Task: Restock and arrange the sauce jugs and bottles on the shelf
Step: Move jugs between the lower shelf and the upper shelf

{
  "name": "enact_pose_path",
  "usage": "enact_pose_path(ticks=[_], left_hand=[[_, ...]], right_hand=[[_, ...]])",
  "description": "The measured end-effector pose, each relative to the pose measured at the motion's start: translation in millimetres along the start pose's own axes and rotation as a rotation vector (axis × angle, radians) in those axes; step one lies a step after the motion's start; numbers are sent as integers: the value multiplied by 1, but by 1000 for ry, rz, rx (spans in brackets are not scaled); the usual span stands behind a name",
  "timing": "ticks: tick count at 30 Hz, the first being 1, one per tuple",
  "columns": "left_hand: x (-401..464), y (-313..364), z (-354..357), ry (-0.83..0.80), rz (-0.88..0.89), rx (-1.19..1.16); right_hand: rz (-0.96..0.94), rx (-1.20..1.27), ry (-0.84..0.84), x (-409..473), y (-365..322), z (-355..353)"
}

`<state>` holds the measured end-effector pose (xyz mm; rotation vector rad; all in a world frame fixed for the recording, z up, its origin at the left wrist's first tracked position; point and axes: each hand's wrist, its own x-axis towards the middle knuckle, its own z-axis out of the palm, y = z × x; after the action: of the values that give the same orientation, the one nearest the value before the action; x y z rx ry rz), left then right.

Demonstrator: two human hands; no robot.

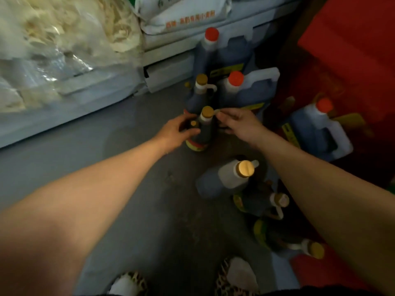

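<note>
Mostly the frame is soft and dim, so labels cannot be read and edges smear. At centre stands a dark bottle (202, 133) with a round gold cap, upright on the grey floor (132, 189). The left hand (178, 130) curls round its side, and a small gold dot shows between the fingers; what that dot is cannot be told. The right hand (237, 121) pinches the bottle's thin pale handle just beside the cap; its fingertips are partly hidden behind the neck.

At 12 o'clock from that bottle a 2nd bottle (199, 95) of the same shape stands touching or nearly touching it. Behind it rise 2 big translucent plastic jugs with red caps and moulded handles, the tall jug (215, 52) farther back and the near jug (245, 88) at 1 o'clock. At 3 o'clock a 3rd jug (316, 133) stands well apart against a red wall (352, 50), its base lost in shadow.

At 5 o'clock a pale bottle (230, 178) tilts toward the camera, and 2 more dark ones lie beyond it, half hidden by the right forearm. At 10 o'clock crinkled clear bags (53, 50) hold pale shreds. White sacks (183, 16) are cut off by the top edge. Leopard-print slippers (235, 276) are cropped at 6 o'clock.
</note>
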<state>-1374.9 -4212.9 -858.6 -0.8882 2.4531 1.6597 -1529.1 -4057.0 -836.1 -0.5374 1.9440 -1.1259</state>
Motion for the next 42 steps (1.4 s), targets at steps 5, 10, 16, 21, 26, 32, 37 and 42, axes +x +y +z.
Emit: enact_pose_path(ticks=[5, 10, 16, 21, 26, 32, 37, 42], left_hand=[[-3, 6, 8, 57, -90, -165], [2, 32, -13, 149, -111, -337], [9, 79, -47, 295, -75, -563], [13, 110, -61, 344, -70, -644], [13, 112, -58, 299, -66, -635], [35, 71, -67, 362, -88, -614], [37, 12, -42, 300, -206, -439], [56, -1, -9, 86, -200, -457]], right_hand=[[22, -48, 184, -4, -15, 14], [-14, 51, 254, -9, -45, 11], [-138, 234, -38, -30, -58, 2], [-77, 207, -215, -31, -67, 2], [-96, 316, -202, -35, -63, -6], [-58, 544, -128, -31, -57, -25], [-51, 567, -25, -27, -45, -44], [-52, 553, 0, -28, -41, -49]])
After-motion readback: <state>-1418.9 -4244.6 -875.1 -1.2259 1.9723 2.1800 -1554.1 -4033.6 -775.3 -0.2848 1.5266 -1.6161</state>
